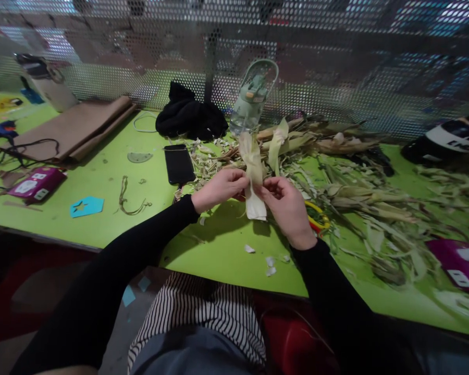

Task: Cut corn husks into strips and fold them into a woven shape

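Both my hands meet over the green table (219,250), pinching a pale dried corn husk strip (253,166) that stands up between them. My left hand (219,188) grips its left side with closed fingers. My right hand (283,203) pinches its right side, thumb and fingers together. The strip's lower end (256,208) hangs down to the table. A second husk leaf (276,146) rises just behind. Yellow-handled scissors (316,219) lie partly hidden under my right wrist.
A heap of dried corn husks (336,172) spreads right. A black phone (179,164), black cloth (191,117), green water bottle (252,99), brown paper (74,127), magenta boxes (37,183) (457,260), blue paper shape (86,206), and perforated metal wall (336,78) surround.
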Demonstrator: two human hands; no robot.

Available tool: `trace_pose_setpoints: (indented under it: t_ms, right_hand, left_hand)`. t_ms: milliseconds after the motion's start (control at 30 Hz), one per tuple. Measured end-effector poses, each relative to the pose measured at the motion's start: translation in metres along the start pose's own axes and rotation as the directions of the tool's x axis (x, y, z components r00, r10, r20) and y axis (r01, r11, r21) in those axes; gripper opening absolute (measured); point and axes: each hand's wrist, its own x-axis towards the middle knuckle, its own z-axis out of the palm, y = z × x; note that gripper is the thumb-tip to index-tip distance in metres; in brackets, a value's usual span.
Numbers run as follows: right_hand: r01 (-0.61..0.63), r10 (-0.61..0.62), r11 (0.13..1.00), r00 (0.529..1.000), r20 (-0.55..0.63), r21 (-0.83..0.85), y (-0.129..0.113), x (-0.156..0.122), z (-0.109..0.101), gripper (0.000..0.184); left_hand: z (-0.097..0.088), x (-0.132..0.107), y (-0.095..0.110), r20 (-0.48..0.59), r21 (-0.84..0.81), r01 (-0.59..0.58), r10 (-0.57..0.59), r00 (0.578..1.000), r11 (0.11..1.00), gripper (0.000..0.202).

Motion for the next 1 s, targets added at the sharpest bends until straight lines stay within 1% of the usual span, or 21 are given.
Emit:
trace_pose_setpoints:
  t_ms: [100,233,367,433,533,633,733,800,833,933,1000]
  right_hand:
    - [-0.046,0.044,0.996,0.999,0.027,0.071,0.002,0.0,0.0,0.043]
    - [-0.063,0.061,0.989,0.998,0.019,0.136,0.001,0.0,0.001,0.04]
    - [-0.052,0.053,0.993,0.999,-0.002,0.104,0.0,0.0,0.001,0.037]
    - [-0.031,0.032,0.995,0.999,-0.008,0.099,0.0,0.0,0.0,0.036]
    - [-0.008,0.008,0.995,1.0,0.002,0.096,0.0,-0.001,0.0,0.033]
    - [0.015,-0.014,0.998,1.0,-0.017,0.055,-0.001,-0.002,0.001,0.035]
    - [0.037,-0.036,0.999,0.999,-0.035,0.019,-0.002,-0.002,0.002,0.04]
    - [0.047,-0.047,0.999,0.999,-0.022,0.003,-0.001,-0.002,0.002,0.041]
    - [0.05,-0.05,0.999,0.999,-0.008,-0.005,-0.001,-0.002,0.002,0.041]
    - [0.048,-0.048,0.999,0.998,0.035,-0.023,-0.001,-0.002,0.001,0.039]
    - [0.035,-0.035,0.999,0.999,0.042,-0.013,-0.001,-0.003,0.002,0.039]
  left_hand:
    - [-0.003,0.002,-0.006,0.036,-0.03,-0.012,0.014,0.999,0.999,0.026]
    - [-0.007,0.004,-0.012,0.1,-0.057,-0.007,0.012,0.995,0.998,0.019]
    - [-0.009,0.005,-0.015,0.173,-0.066,0.033,-0.021,0.985,0.997,0.021]
    - [-0.009,0.006,-0.015,0.189,-0.054,0.018,-0.007,0.982,0.998,0.022]
    - [-0.008,0.006,-0.015,0.176,0.012,-0.037,0.035,0.984,0.999,0.022]
    - [-0.006,0.006,-0.013,0.133,0.14,-0.107,0.089,0.987,0.984,0.018]
    - [-0.005,0.004,-0.011,0.046,0.337,-0.169,0.163,0.985,0.926,0.017]
    - [-0.005,0.003,-0.01,0.001,0.451,-0.17,0.19,0.982,0.876,0.022]
    - [-0.005,0.003,-0.009,-0.007,0.483,-0.163,0.189,0.982,0.861,0.024]
    - [-0.006,0.003,-0.009,0.014,0.49,-0.145,0.158,0.987,0.86,0.022]
    - [-0.006,0.002,-0.009,0.022,0.474,-0.137,0.144,0.989,0.87,0.019]
